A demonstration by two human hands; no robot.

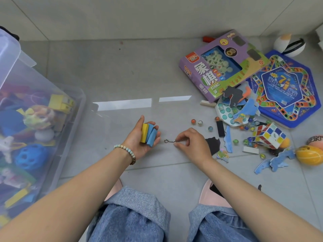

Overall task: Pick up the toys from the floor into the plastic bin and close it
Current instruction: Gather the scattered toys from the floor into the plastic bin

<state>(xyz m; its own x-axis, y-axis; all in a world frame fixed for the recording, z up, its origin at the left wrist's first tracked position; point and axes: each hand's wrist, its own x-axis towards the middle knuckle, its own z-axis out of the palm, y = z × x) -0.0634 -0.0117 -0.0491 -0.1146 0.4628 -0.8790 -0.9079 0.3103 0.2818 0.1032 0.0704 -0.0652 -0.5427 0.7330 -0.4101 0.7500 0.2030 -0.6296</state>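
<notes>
Right of the plastic bin [79,96], my left hand [135,145] curls round the yellow and blue blocks [148,135]; farther from the bin, my right hand [194,144] pinches a small metal hook [169,141] in its fingertips.

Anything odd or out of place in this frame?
Yes: the right hand pinches a small metal eye hook, hardware rather than a toy. Loose marbles lie scattered on the floor beside the white marble tray.

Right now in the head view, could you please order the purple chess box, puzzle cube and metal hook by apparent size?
1. purple chess box
2. puzzle cube
3. metal hook, pinched by the right hand
</notes>
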